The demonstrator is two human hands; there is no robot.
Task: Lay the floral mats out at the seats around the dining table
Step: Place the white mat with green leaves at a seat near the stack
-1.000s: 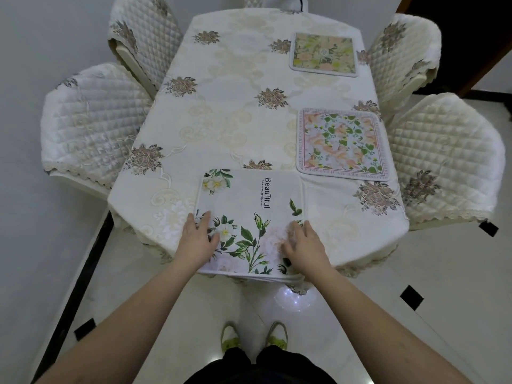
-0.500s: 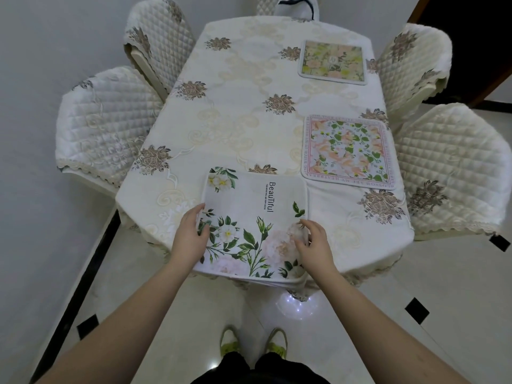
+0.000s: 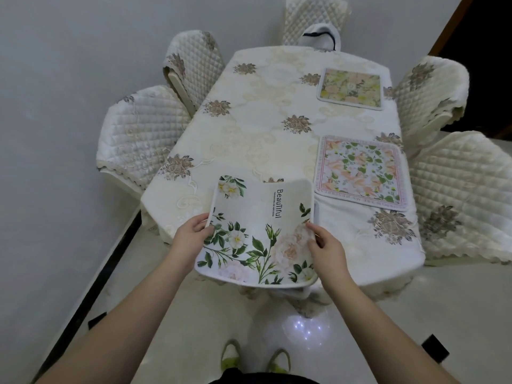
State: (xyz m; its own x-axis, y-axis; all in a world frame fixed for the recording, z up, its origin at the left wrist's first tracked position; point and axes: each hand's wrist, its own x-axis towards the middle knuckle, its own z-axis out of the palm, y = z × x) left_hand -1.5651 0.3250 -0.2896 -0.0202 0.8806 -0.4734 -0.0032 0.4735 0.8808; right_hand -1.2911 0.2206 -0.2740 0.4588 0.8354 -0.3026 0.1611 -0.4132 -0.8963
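Observation:
A white mat with green leaves and the word "Beautiful" (image 3: 260, 225) is lifted off the near end of the table, sagging in the middle. My left hand (image 3: 189, 235) grips its left edge and my right hand (image 3: 325, 246) grips its right edge. Under it more white mats (image 3: 304, 291) show at the table edge. A pink floral mat (image 3: 360, 171) lies flat at the near right seat. A yellow-green floral mat (image 3: 350, 88) lies at the far right seat. The dining table (image 3: 249, 134) wears a cream cloth with brown flower motifs.
Quilted cream chairs stand around the table: two on the left (image 3: 138, 134), two on the right (image 3: 465, 195), one at the far end (image 3: 315, 15). A grey wall runs close along the left. My feet (image 3: 255, 358) stand on the glossy tiled floor.
Both hands went from resting flat on the top mat to gripping its side edges, and the mat has risen off the stack. The camera has pulled back and tilted.

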